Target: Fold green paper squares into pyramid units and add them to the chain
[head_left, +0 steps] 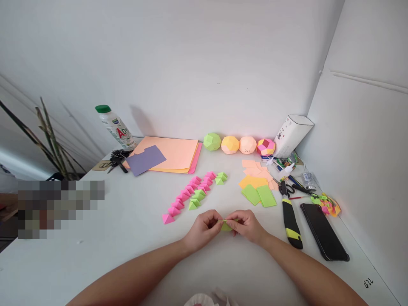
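"Paper in play, head view: one green piece (226, 227) stretched between left hand (205, 229) and right hand (248, 225), down by six o'clock on the bench (134, 221)."

"And the fingers?"

"Pinched nearly closed on both sides, each set gripping the piece, tips almost meeting!"

"So where's the danger?"

"Uneven pull, I'd say. One side tugs harder and the crease could come out crooked, maybe even tear."

"Those pink pyramids (185, 194), ten o'clock from the piece?"

"Light, I reckon; a careless left swing could scatter that row."

"And the cutter (291, 225), three o'clock?"

"Close by the right forearm (299, 265)! An elbow swinging wide could knock it into the phone (324, 233) beyond."
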